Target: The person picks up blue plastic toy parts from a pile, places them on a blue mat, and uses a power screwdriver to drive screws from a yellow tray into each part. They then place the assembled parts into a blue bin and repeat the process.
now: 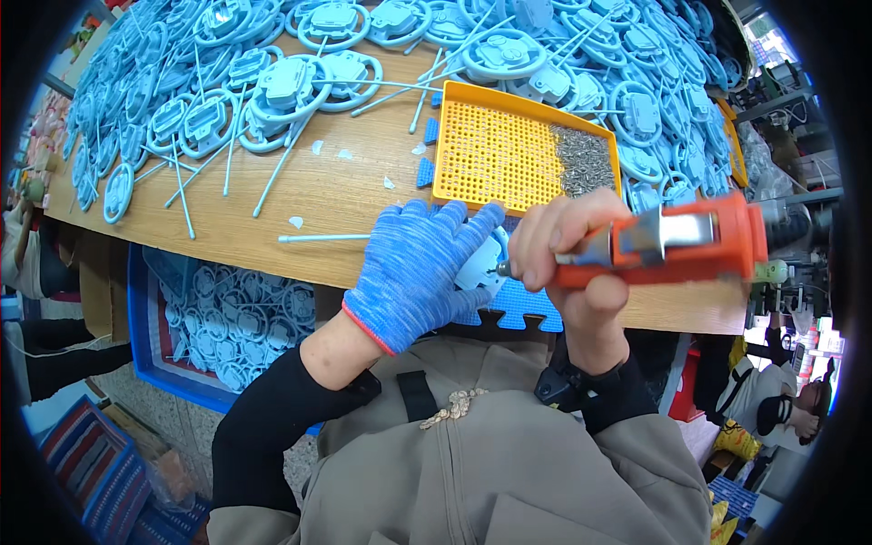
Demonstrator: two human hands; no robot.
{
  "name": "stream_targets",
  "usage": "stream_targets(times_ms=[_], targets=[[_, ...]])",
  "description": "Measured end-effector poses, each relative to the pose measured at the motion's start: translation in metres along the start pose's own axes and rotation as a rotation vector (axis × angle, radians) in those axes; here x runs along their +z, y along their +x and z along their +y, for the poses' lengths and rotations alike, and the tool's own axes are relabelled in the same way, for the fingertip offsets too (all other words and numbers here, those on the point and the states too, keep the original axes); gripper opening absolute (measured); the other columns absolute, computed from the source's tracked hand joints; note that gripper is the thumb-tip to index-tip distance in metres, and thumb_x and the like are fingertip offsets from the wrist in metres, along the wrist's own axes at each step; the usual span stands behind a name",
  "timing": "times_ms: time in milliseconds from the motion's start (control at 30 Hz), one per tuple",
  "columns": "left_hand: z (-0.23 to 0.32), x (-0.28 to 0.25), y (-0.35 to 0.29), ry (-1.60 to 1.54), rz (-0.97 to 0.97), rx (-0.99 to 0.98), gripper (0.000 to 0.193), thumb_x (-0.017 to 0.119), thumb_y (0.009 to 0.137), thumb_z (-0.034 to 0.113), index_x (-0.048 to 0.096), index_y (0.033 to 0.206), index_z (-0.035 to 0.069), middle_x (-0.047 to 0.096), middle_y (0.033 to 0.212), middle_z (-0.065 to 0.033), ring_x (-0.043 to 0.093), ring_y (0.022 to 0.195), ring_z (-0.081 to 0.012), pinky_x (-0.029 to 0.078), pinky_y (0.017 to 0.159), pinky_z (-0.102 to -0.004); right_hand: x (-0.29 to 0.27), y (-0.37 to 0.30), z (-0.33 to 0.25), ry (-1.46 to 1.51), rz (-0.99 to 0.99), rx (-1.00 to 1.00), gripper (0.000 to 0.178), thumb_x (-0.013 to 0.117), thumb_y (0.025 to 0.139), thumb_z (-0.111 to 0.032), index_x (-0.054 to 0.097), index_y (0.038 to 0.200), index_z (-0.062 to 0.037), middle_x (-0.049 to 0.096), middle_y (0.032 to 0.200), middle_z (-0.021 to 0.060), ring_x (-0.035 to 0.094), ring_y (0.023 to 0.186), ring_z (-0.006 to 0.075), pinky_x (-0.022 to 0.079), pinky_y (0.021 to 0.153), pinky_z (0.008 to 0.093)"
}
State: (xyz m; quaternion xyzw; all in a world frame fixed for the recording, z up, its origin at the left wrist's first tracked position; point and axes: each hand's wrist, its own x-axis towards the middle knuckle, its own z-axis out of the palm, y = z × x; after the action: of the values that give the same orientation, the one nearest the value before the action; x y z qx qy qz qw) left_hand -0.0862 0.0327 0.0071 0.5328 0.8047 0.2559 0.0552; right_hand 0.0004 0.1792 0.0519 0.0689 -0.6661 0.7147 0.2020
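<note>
Blue part: a light-blue ring-shaped piece (477,272) lies near the middle of the frame, mostly covered by the gloved hand, just below the yellow tray.
Its stick: a thin straight stick (322,238) comes out from beneath the glove and points toward the left of the frame, its long axis nearly level.
Left hand: the left hand (413,268), in a blue knit glove with a red cuff, lies over the part with its fingers parted, forefinger and thumb on either side; I cannot tell whether they pinch it.
Right hand: the bare right hand (577,254) is wrapped round the front of a power screwdriver, thumb and fingers closed on it.
Screwdriver: the orange power screwdriver (704,243), a little blurred, points left, its long axis nearly level, its tip right at the part.
Mat: a blue foam mat (518,306) shows below the hands.
Tray: the yellow tray (495,150), upper middle, holds small metal screws (586,163) at its right end.
Table: more such pieces (282,84) heap across the wooden table (331,200) along the top.
Bin: a blue bin (145,350), lower left, is filled with light-blue parts (236,322).
</note>
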Motion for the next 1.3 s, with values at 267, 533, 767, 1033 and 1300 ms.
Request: stream_targets(times_ms=[267, 533, 767, 1033, 1300], targets=[[-0.014, -0.013, -0.066, 0.001, 0.247, -0.244, 0.063, 0.08, 0.067, 0.033, 0.057, 0.12, 0.007, 0.063, 0.091, -0.0129, 0.063, 0.071, -0.0295, 0.05, 0.06, -0.0385, -0.035, 0.017, -0.002, 0.151, 0.184, -0.244, 0.064, 0.056, 0.079, -0.069, 0.049, 0.094, -0.0074, 0.05, 0.065, 0.0017, 0.047, 0.053, 0.0131, 0.041, 0.05, 0.0275], [-0.05, -0.073, -0.032, 0.369, 0.294, -0.071, 0.057, 0.079, 0.067, 0.027, 0.058, 0.115, 0.006, 0.06, 0.102, -0.0129, 0.053, 0.095, -0.0317, 0.042, 0.085, -0.0412, -0.074, 0.042, 0.025, 0.162, 0.343, -0.241, 0.051, 0.071, 0.08, -0.047, 0.051, 0.098, -0.0042, 0.056, 0.069, 0.009, 0.054, 0.059, 0.018, 0.045, 0.053, 0.0297], [-0.073, -0.024, 0.164, 0.221, 0.284, 0.181, 0.066, 0.071, 0.077, 0.038, 0.048, 0.132, 0.009, 0.052, 0.127, -0.0168, 0.052, 0.114, -0.0346, 0.041, 0.095, -0.0424, -0.075, 0.044, 0.032, 0.029, 0.338, -0.183, 0.057, 0.062, 0.081, -0.061, 0.051, 0.094, -0.0067, 0.052, 0.066, 0.0037, 0.05, 0.057, 0.0142, 0.043, 0.055, 0.0296], [-0.084, 0.009, 0.227, 0.188, 0.191, -0.021, 0.075, 0.064, 0.079, 0.054, 0.044, 0.137, 0.009, 0.054, 0.123, -0.0225, 0.057, 0.11, -0.0366, 0.047, 0.092, -0.0419, -0.082, 0.039, 0.035, -0.012, 0.326, -0.152, 0.057, 0.062, 0.081, -0.061, 0.05, 0.092, -0.0059, 0.051, 0.063, 0.0039, 0.047, 0.052, 0.0137, 0.041, 0.049, 0.0281], [-0.105, -0.003, 0.209, 0.007, 0.217, -0.049, 0.042, 0.061, 0.088, 0.025, 0.055, 0.128, 0.01, 0.062, 0.11, -0.0166, 0.063, 0.094, -0.0268, 0.05, 0.081, -0.0358, -0.082, 0.04, 0.038, 0.012, 0.339, -0.185, 0.057, 0.062, 0.081, -0.061, 0.05, 0.091, -0.0064, 0.052, 0.063, 0.004, 0.048, 0.052, 0.0141, 0.042, 0.051, 0.0289]])
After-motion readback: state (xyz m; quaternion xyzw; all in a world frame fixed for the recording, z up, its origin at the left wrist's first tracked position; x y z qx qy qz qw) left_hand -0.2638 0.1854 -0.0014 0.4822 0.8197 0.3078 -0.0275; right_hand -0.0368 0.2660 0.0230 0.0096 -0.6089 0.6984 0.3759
